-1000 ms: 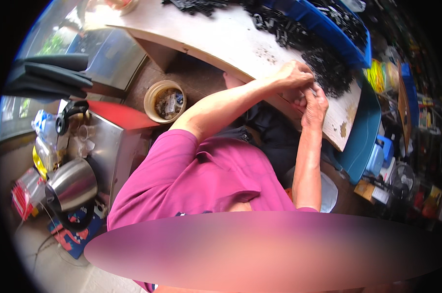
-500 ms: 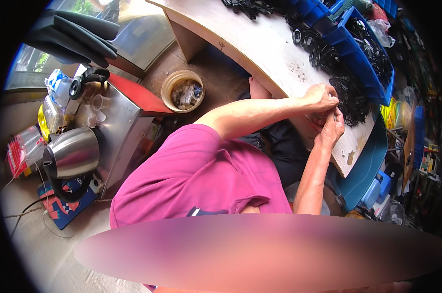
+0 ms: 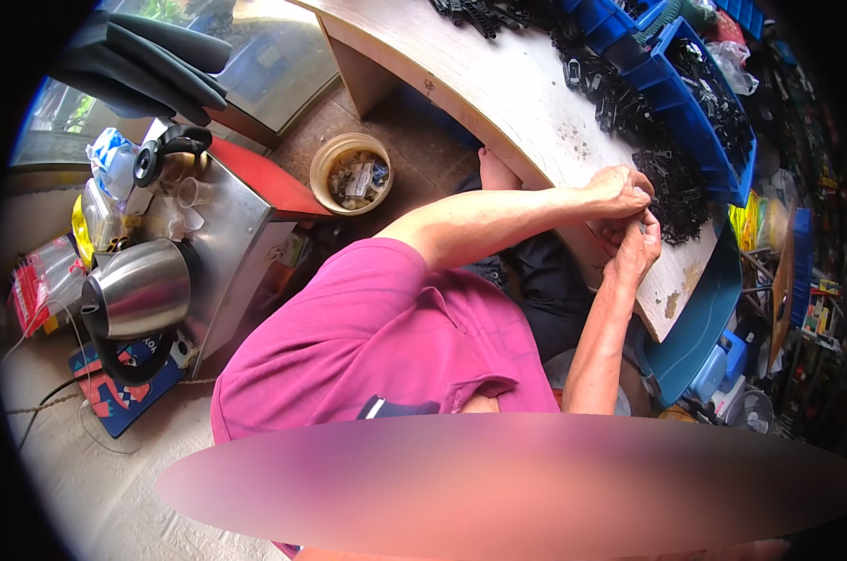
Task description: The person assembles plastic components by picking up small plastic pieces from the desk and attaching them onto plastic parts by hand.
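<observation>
My left hand (image 3: 620, 193) and my right hand (image 3: 637, 251) meet over the near edge of the pale worktable (image 3: 526, 103). Both are closed, with thumbs and fingers pinched together and the fingertips almost touching. Whatever sits between them is too small and too covered by the fingers to make out. Just beyond my fingers lies a heap of small black parts (image 3: 676, 192). Larger black plastic pieces (image 3: 620, 112) are strewn farther along the table, against a blue bin (image 3: 699, 89) that holds more black parts.
A teal tub (image 3: 694, 323) stands below the table's right corner. On the floor to the left is a round bucket (image 3: 351, 175) with scraps inside. A steel kettle (image 3: 143, 290) and cups stand on a metal-topped cabinet (image 3: 231, 243). Crowded shelves (image 3: 821, 309) line the right side.
My hands stay together at the same spot, with only a slight shift of the left fingers. The whole view has moved a little; nothing else visibly differs.
</observation>
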Available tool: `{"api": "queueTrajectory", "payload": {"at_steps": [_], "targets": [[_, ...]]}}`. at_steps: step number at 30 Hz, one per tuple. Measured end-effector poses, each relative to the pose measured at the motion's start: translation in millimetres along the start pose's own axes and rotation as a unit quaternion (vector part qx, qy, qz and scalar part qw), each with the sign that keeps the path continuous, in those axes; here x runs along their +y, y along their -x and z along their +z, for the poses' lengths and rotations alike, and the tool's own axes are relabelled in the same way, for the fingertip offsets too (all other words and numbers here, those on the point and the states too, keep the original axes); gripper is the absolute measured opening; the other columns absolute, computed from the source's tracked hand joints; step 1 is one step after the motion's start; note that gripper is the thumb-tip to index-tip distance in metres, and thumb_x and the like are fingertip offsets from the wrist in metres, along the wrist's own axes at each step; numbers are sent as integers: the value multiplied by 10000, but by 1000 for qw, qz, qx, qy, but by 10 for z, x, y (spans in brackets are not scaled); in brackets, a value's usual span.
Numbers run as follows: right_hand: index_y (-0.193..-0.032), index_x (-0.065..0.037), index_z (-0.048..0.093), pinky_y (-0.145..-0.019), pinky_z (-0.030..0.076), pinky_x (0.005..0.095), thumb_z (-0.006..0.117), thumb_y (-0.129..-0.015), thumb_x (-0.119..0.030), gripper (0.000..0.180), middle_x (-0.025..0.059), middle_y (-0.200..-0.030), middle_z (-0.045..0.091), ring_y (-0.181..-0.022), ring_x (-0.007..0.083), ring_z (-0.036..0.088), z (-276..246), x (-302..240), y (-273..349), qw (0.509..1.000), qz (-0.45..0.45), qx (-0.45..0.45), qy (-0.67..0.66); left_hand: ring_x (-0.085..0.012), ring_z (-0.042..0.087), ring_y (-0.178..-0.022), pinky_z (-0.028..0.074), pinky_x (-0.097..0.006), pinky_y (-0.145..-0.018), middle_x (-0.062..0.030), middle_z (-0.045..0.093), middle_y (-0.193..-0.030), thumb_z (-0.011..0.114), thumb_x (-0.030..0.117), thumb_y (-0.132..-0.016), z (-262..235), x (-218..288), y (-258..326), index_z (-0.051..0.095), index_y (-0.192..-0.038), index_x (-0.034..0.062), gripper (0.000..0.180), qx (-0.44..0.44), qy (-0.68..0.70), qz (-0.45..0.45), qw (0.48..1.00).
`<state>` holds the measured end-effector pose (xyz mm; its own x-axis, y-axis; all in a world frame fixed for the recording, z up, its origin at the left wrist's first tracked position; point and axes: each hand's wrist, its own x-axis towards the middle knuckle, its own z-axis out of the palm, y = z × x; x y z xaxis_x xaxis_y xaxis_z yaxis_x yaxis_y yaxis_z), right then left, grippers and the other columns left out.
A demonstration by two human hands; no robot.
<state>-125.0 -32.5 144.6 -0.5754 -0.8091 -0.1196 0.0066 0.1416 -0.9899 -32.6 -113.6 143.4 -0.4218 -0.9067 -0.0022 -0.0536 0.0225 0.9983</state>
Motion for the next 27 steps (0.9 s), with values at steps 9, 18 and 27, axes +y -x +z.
{"api": "queueTrajectory", "payload": {"at_steps": [9,18,27], "targets": [[-1001,-84,597,-424,460,236,755,-849,-281,294,28,-674,656,-452,91,523,-6,39,-11,1000,-8,9,-15,-229,704,-707,571,-344,-687,-148,714,-800,590,249,-793,1,19,-23,686,-986,28,308,-21,-14,-14,1000],[-937,-46,608,-387,523,345,718,-863,-338,320,-2,-459,422,-379,130,477,17,-75,67,994,16,46,-93,-133,611,-565,535,-276,-503,-81,635,-714,679,185,-863,-113,-24,-32,595,-865,-6,209,-85,224,-102,966],[-985,-54,651,-393,483,293,742,-852,-290,286,1,-494,459,-410,138,481,13,10,36,993,-50,43,-100,-122,589,-516,518,-270,-478,-87,653,-696,673,299,-905,-145,110,109,618,-899,-2,306,-27,175,-82,981]]}}
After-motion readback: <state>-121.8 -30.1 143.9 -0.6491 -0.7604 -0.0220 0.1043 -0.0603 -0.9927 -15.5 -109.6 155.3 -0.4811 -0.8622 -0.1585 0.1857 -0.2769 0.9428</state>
